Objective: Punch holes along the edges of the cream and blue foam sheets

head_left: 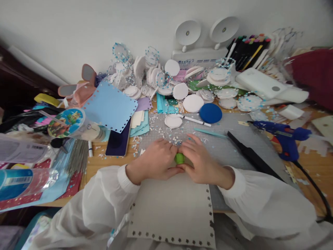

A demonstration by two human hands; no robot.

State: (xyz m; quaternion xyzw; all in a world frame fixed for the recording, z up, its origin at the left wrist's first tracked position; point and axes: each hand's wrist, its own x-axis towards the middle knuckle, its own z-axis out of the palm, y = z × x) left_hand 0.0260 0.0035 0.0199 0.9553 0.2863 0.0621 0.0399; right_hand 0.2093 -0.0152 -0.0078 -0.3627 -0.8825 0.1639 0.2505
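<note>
A small green paper punch sits between my hands at the far edge of a white paper sheet. Small flower-shaped holes run along the sheet's near and right edges, with a few at the left. My left hand has its fingers curled and its thumb against the punch and paper. From the other side, my right hand grips the punch with thumb and forefinger, its other fingers partly raised. The sheet's far edge and most of the punch are hidden by my hands.
A grey cutting mat strewn with paper bits lies beneath. To the right are a black cutter-like tool and a blue glue gun. A phone, punched blue sheet and plastic cup lie left; white paper discs behind.
</note>
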